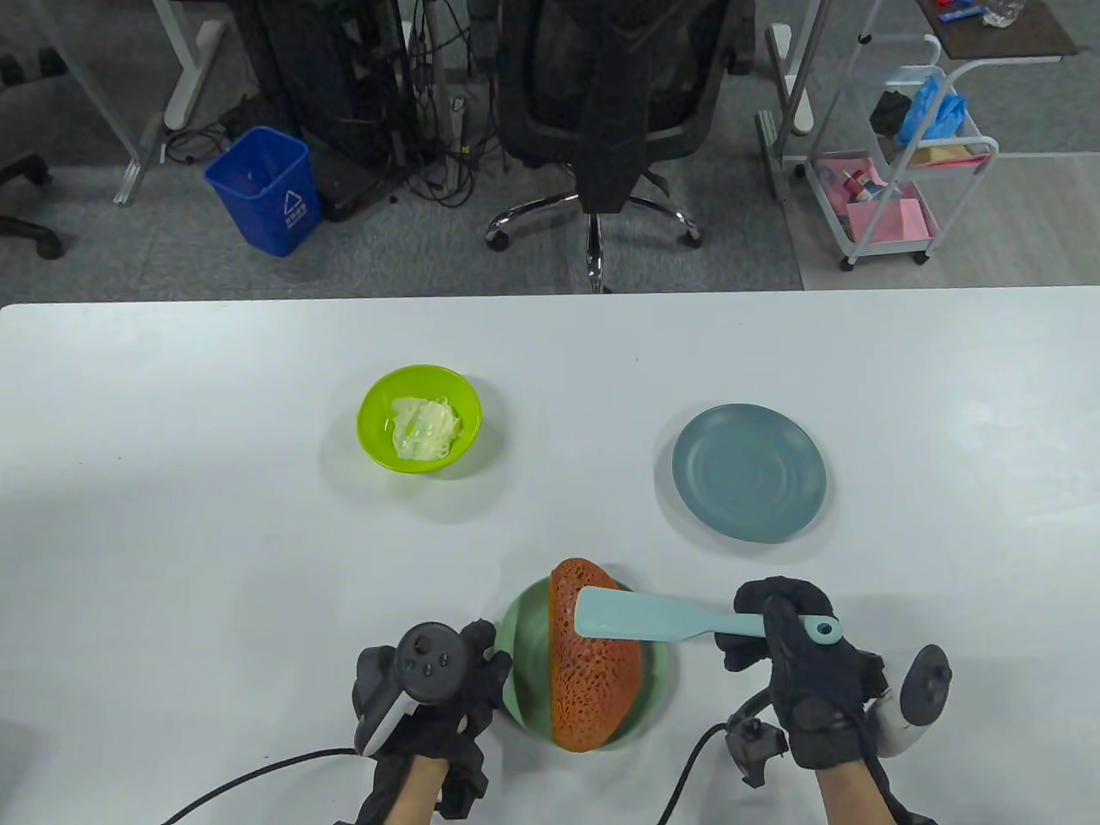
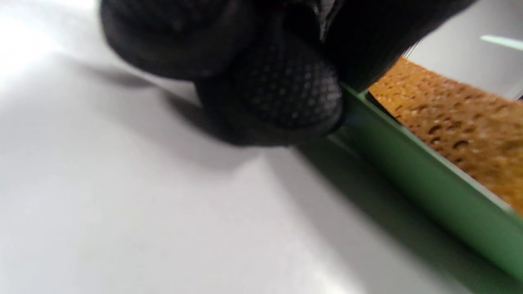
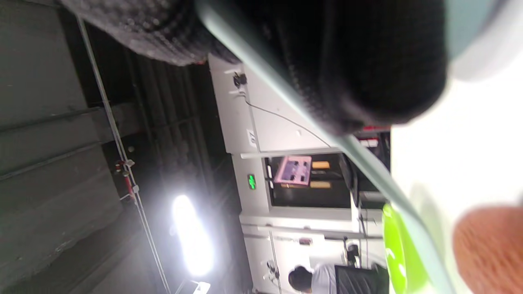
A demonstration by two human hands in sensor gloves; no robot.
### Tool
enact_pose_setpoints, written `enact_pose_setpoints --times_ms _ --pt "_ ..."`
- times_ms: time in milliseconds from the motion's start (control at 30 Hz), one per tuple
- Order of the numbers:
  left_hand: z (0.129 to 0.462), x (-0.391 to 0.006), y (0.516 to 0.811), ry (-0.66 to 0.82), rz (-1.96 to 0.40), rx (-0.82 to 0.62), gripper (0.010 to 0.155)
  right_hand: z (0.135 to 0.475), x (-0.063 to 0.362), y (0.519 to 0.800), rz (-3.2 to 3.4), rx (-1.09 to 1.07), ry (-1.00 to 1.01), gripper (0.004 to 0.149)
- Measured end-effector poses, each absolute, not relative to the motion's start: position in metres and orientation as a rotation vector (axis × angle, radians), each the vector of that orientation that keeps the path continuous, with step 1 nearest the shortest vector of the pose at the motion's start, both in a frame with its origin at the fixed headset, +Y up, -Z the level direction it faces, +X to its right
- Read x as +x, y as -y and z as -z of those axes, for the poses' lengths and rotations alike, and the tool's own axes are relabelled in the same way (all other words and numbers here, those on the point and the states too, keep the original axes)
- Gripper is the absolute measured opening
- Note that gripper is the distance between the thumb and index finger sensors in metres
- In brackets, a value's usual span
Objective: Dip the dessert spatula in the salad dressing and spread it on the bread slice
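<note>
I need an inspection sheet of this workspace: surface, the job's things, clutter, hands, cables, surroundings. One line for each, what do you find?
Surface: white table, no spills seen.
Job's things: light blue spatula held over the bread slice, which lies on a green plate; lime bowl holds the pale dressing.
Clutter: empty grey-blue plate to the right.
Hands: right hand grips the spatula handle; left hand touches the green plate's rim.
Cables: black leads run from both wrists off the near edge.
Surroundings: blue bin, office chair, white cart behind the table.
</note>
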State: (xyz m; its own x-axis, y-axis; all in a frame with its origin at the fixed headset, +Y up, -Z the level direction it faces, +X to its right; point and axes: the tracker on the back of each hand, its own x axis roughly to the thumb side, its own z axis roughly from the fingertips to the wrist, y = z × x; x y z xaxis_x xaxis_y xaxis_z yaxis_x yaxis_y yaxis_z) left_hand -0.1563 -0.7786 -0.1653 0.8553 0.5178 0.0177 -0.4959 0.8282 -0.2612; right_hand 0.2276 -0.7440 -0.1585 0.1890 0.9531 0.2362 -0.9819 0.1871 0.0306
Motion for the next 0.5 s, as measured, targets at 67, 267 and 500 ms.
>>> enact_pose_setpoints --times_ms 67,267,500 --pt "0.165 -0.156 0.779 0.089 -0.538 -0.253 0.054 0.16 0.22 0.75 -1.37 0.187 0.127 0.038" --pt "0.165 -0.156 0.778 0.089 -0.538 -0.255 0.055 0.159 0.209 0.754 -1.477 0.122 0.116 0.038" --pt "0.165 -0.156 0.778 0.09 -0.538 -0.255 0.054 0.152 0.21 0.747 -1.492 0.054 0.213 0.037"
